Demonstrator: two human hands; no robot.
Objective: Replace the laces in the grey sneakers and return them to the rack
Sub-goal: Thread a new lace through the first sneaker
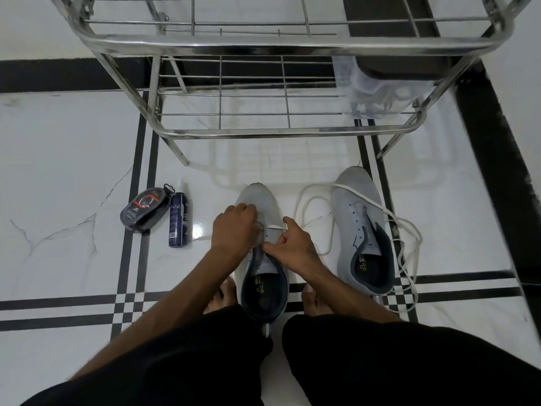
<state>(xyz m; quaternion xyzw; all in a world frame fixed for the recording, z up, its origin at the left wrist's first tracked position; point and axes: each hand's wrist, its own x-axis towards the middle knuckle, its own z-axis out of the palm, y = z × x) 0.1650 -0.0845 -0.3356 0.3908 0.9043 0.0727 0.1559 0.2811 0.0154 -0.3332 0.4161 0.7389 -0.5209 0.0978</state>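
Note:
Two grey sneakers stand on the tiled floor in front of a steel wire rack (263,131). The left sneaker (259,200) sits between my bare feet. My left hand (234,227) curls over its eyelet area and pinches a white lace there. My right hand (292,243) pinches the same lace (275,227) at the right eyelets. The right sneaker (361,230) has no lace threaded in its eyelets. A long loose white lace (409,250) lies draped over and around it.
A black shoe-polish sponge case (145,209) and a dark spray can (177,219) lie on the floor to the left. A clear plastic bag (371,89) with white laces sits on the rack's lower shelf at the right. A dark mat lies behind the rack.

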